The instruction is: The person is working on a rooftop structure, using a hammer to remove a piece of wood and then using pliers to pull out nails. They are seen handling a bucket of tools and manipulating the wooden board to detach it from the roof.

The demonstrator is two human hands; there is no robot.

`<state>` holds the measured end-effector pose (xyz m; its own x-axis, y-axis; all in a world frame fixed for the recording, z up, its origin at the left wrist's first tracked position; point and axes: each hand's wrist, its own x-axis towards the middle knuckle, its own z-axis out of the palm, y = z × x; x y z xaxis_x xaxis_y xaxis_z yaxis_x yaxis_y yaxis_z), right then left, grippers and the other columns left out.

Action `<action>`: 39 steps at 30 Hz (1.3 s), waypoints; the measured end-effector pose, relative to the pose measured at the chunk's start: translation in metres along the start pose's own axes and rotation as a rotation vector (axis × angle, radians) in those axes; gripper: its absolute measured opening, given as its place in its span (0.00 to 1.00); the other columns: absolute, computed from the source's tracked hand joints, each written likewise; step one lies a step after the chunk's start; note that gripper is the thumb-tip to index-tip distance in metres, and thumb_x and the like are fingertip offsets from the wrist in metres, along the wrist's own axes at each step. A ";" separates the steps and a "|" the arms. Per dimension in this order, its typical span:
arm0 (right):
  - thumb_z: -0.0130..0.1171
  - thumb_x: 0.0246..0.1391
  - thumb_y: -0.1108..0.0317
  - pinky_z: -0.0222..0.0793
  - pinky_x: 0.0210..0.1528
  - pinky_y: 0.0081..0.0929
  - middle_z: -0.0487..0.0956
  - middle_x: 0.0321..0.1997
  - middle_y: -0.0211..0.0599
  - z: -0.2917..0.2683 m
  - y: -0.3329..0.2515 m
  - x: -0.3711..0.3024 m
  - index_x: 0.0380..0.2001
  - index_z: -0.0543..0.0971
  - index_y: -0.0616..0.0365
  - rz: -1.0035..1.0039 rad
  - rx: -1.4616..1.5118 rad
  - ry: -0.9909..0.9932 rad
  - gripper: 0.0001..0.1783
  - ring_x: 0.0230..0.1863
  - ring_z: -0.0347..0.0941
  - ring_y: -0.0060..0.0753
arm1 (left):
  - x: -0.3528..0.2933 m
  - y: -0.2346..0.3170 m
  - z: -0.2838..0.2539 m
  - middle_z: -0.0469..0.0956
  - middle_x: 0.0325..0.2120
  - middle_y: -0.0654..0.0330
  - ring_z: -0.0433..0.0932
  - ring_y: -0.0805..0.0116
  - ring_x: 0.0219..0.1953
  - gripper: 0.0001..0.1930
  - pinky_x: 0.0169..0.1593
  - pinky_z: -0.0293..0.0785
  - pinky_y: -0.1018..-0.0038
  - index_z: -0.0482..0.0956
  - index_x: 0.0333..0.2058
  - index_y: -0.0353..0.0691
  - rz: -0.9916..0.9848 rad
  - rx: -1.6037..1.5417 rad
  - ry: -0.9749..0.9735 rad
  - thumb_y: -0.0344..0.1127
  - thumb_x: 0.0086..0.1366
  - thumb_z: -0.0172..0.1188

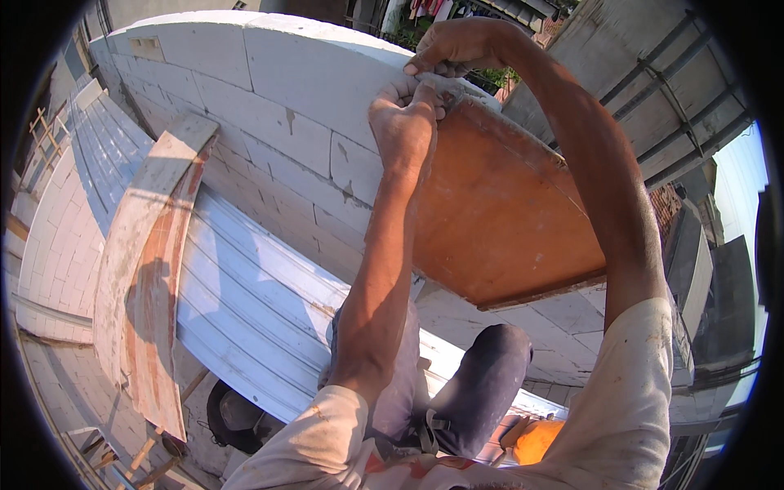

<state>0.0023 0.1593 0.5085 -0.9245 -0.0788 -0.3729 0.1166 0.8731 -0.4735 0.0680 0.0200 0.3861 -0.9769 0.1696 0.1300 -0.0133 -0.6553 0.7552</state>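
Both hands grip the top corner of a flat orange-brown board (502, 212) leaning against the white block wall (269, 82). The left hand (406, 114) is fisted on its edge, and the fingers (433, 61) of the right hand (457, 47) pinch the rim. The board looks stiff, heavyish and gritty, so best held by its edges. There is a drop below and only narrow room beside the wall.
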 end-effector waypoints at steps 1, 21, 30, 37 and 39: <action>0.74 0.55 0.52 0.64 0.30 0.26 0.73 0.21 0.22 -0.002 0.007 0.002 0.25 0.84 0.56 -0.018 0.046 -0.006 0.18 0.24 0.65 0.18 | 0.000 -0.002 0.001 0.79 0.23 0.61 0.73 0.78 0.23 0.07 0.28 0.69 0.78 0.80 0.35 0.28 -0.022 0.019 0.010 0.28 0.68 0.62; 0.75 0.55 0.53 0.59 0.24 0.25 0.72 0.19 0.20 0.015 -0.003 -0.019 0.22 0.82 0.54 -0.059 0.306 0.077 0.19 0.21 0.62 0.16 | 0.003 0.000 0.003 0.81 0.26 0.60 0.75 0.76 0.27 0.07 0.32 0.69 0.78 0.84 0.36 0.26 -0.030 0.014 0.093 0.27 0.66 0.64; 0.73 0.58 0.54 0.64 0.28 0.23 0.74 0.21 0.22 0.016 -0.004 -0.012 0.25 0.83 0.57 -0.028 0.234 0.112 0.18 0.22 0.65 0.17 | -0.002 0.013 -0.001 0.81 0.26 0.60 0.76 0.76 0.26 0.08 0.32 0.69 0.79 0.83 0.36 0.26 -0.116 0.046 0.084 0.28 0.65 0.65; 0.72 0.58 0.54 0.68 0.29 0.24 0.76 0.22 0.24 0.012 0.002 -0.007 0.29 0.85 0.60 -0.070 0.213 0.038 0.18 0.23 0.67 0.18 | 0.001 0.012 0.006 0.75 0.20 0.63 0.67 0.77 0.17 0.07 0.21 0.61 0.75 0.82 0.28 0.25 -0.065 0.051 0.112 0.26 0.60 0.65; 0.72 0.58 0.54 0.67 0.29 0.25 0.76 0.22 0.24 0.007 0.007 -0.004 0.29 0.85 0.61 -0.096 0.171 0.024 0.18 0.23 0.67 0.18 | 0.002 0.010 0.008 0.75 0.20 0.63 0.67 0.77 0.17 0.07 0.21 0.61 0.75 0.82 0.29 0.24 -0.031 0.097 0.127 0.26 0.60 0.65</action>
<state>0.0089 0.1622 0.5010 -0.9425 -0.1445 -0.3015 0.0857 0.7672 -0.6356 0.0673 0.0198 0.3994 -0.9955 0.0903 0.0282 -0.0291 -0.5763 0.8167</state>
